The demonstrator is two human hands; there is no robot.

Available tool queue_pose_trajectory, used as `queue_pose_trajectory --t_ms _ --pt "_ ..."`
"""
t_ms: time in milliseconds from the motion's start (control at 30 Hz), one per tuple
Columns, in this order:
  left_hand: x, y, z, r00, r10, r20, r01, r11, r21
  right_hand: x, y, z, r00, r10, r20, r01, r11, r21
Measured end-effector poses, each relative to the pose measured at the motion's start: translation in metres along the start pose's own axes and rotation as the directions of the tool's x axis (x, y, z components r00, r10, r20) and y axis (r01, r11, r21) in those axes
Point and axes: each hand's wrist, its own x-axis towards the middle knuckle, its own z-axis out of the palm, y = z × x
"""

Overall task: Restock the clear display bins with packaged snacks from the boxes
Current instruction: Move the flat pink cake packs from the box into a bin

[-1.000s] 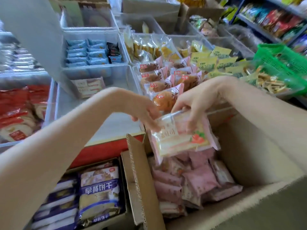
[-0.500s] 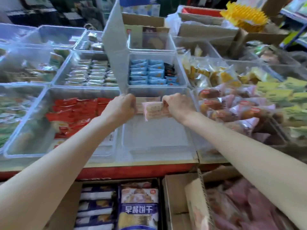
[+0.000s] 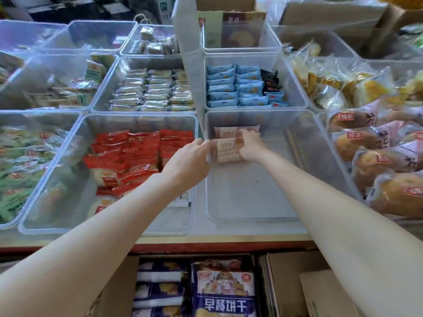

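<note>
A pink-and-white snack packet [image 3: 226,150] is held low inside a clear display bin [image 3: 251,216] in the middle of the counter. My left hand [image 3: 186,164] grips its left end and my right hand [image 3: 250,146] grips its right end. A second packet of the same kind [image 3: 225,132] stands against the bin's far wall just behind. The rest of this bin's floor is bare. The cardboard box [image 3: 320,291] at the bottom right shows only its flaps; its contents are out of view.
Neighbouring clear bins hold red packets [image 3: 128,154], blue packets [image 3: 238,88], bread rolls [image 3: 377,156] and green packets [image 3: 16,161]. A white divider [image 3: 190,56] rises behind the left hand. Below the counter edge an open box holds blue biscuit bags [image 3: 223,294].
Both hands lifted a packet from the box, carried it over the counter into the clear bin, and have now lowered it in front of the packet at the far wall.
</note>
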Motion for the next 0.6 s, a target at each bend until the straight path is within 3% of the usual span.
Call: queue_pose_trajectory --t_ms 100,233,400,500,600 --pt "0.000 0.002 0.003 1.000 0.007 0.002 -0.007 1.000 -0.005 -0.004 0.006 -0.005 0.997 0.054 -0.047 -0.049 0.993 0.107" --pt "0.002 0.013 -0.001 1.000 0.019 -0.011 -0.019 1.000 -0.021 -0.020 0.006 -0.029 0.997 0.046 -0.057 -0.039 0.992 0.124" --pt "-0.002 0.047 -0.006 0.993 0.090 -0.079 -0.094 0.994 -0.052 -0.075 0.006 -0.095 0.993 -0.077 0.085 0.050 0.957 0.284" --pt "-0.008 0.100 -0.007 0.968 0.227 -0.107 -0.238 0.966 -0.100 -0.143 0.020 -0.148 0.975 -0.152 0.164 0.104 0.958 0.267" --pt "-0.029 0.169 0.002 0.886 0.432 -0.167 -0.457 0.875 -0.158 -0.213 0.060 -0.198 0.948 -0.188 0.259 0.111 0.952 0.286"
